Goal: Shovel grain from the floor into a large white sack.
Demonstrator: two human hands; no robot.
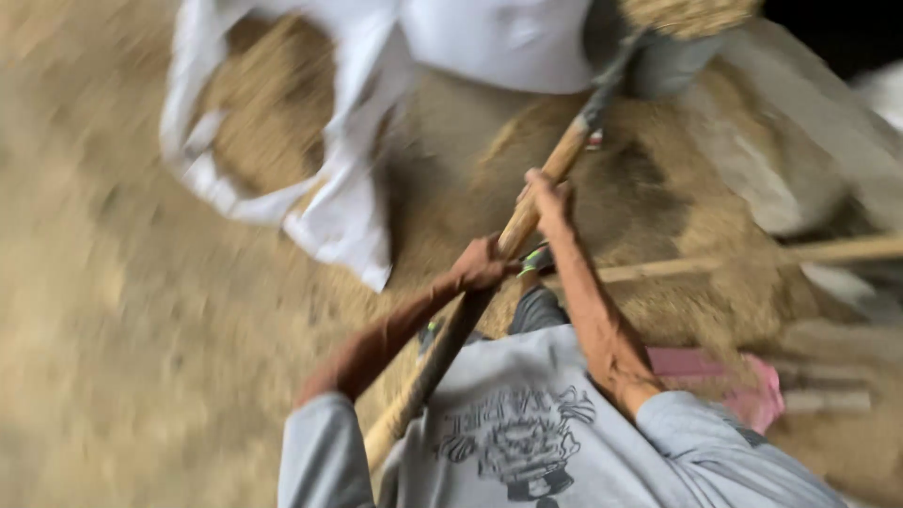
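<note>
Left hand (480, 265) wrapped tight around the wooden handle (527, 218) of a shovel, about midway down the shaft. Right hand (548, 196) clamped on the same handle a bit higher up, toward the blade end. Both fists closed on the wood, arms stretched out in front of a grey printed t-shirt (527, 433). Handle running diagonally from near the left sleeve up to the top right, where the blade (691, 14) sits raised and heaped with husk-like grain, partly cut off by the frame edge. Just left of that, an open white sack (339, 188) slumped on the ground, partly filled with the same tan stuff. Loose grain pile (658, 198) all around. Second wooden stick (752, 259) lying off to the right, something pink (752, 395) below it. Pretty blurry overall.
</note>
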